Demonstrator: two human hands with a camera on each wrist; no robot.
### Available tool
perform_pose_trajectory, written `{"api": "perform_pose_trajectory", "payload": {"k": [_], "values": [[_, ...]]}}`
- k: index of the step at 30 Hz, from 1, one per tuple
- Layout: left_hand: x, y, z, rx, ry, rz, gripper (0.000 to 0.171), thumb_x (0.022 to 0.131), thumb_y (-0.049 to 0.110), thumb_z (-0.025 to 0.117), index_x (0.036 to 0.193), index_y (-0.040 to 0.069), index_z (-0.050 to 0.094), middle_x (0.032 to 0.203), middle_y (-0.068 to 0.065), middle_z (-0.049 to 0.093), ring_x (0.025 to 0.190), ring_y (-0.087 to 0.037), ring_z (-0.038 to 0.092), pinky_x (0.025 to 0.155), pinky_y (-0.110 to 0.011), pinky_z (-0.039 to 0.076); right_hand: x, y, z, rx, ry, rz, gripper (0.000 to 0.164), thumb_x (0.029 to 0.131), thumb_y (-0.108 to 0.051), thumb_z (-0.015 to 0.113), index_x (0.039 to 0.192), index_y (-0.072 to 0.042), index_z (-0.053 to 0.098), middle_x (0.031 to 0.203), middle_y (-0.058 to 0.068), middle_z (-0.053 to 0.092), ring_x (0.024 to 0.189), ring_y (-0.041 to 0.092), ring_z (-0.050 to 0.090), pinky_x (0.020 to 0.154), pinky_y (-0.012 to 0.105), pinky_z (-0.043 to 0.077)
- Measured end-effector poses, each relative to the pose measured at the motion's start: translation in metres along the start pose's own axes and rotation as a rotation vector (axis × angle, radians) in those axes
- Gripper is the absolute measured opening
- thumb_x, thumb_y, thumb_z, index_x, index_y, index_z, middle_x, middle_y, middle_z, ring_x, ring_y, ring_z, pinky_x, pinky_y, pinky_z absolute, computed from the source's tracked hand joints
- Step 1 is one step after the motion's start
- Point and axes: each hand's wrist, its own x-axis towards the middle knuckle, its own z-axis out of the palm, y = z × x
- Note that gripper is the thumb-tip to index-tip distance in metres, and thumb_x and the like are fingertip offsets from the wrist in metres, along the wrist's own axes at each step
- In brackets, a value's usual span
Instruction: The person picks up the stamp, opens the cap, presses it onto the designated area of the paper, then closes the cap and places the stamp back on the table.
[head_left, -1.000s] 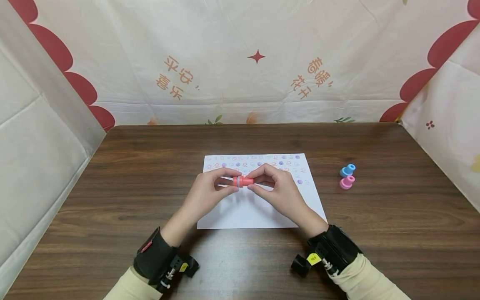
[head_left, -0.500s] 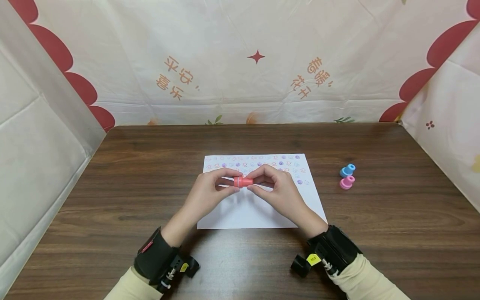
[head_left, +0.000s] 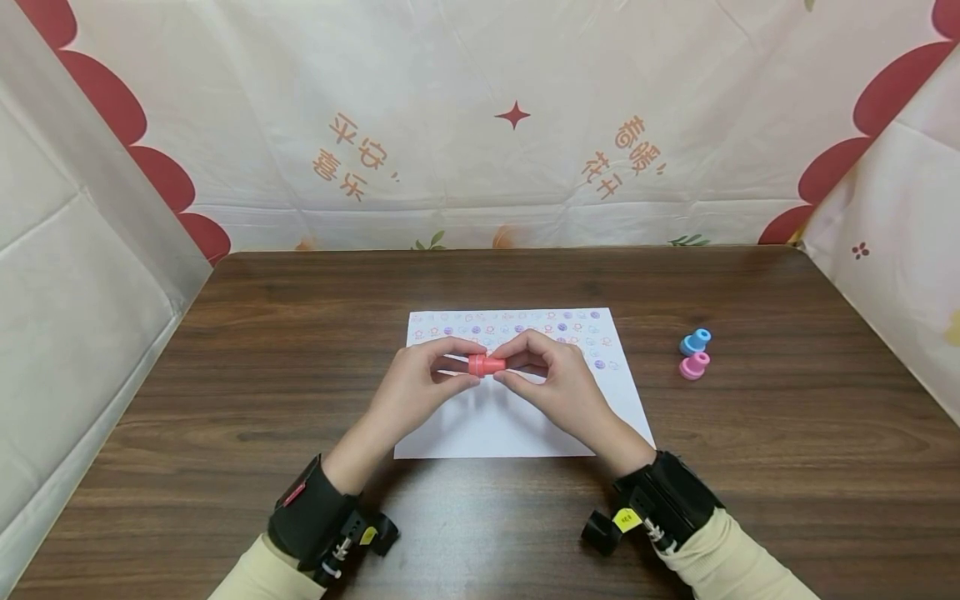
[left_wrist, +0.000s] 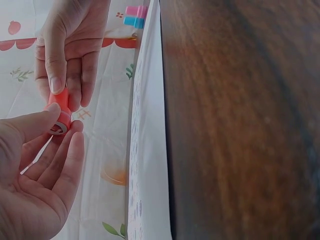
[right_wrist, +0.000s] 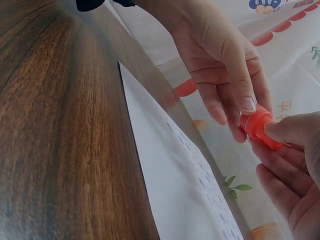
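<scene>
Over the sheet of paper (head_left: 480,429), a small red stamp (head_left: 486,365) lies sideways between both hands. My left hand (head_left: 411,382) pinches its wide end between thumb and fingers. The narrow handle end is pinched by my right hand (head_left: 557,379). In the left wrist view the end face of the stamp (left_wrist: 58,120) partly shows under the left thumb. From the right wrist, the stamp (right_wrist: 257,124) is seen with both thumbs on it. Rows of small red, blue and purple prints run across the far part of the paper, partly hidden by the hands.
A blue stamp (head_left: 695,341) and a pink stamp (head_left: 694,365) stand close together on the brown wooden table (head_left: 787,467), right of the paper. A patterned white cloth (head_left: 450,150) hangs behind the table's far edge, with more cloth at both sides.
The pale band visible around the red stamp a second ago has narrowed and gone from sight as its two parts came together. Both hands stay nearly in place, the left shifting slightly right.
</scene>
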Motion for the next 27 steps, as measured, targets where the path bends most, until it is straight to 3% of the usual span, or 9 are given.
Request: {"api": "perform_pose_trajectory", "payload": {"k": [8,27], "values": [[-0.0004,-0.0001,-0.0010,-0.012,-0.006,-0.010,0.033,0.085,0.006,0.077,0.117,0.010,0.072,0.116,-0.008,0.073,0.096,-0.022,0.075,0.079,-0.030,0.062,0.0006,0.0000,0.0001,-0.010,-0.009,-0.002,0.020,0.086,-0.003,0.076,0.104,-0.007,0.069,0.102,0.006,0.075,0.093,0.016,0.073,0.087,0.026,0.060],[-0.0005,-0.0040,-0.0010,0.003,-0.003,0.033,0.030,0.086,0.007,0.077,0.115,0.009,0.072,0.114,-0.007,0.073,0.101,-0.022,0.074,0.079,-0.025,0.061,0.0007,-0.0020,0.0015,-0.009,-0.029,-0.001,0.020,0.086,-0.005,0.076,0.104,-0.008,0.069,0.103,0.005,0.075,0.094,0.016,0.073,0.088,0.027,0.060]]}}
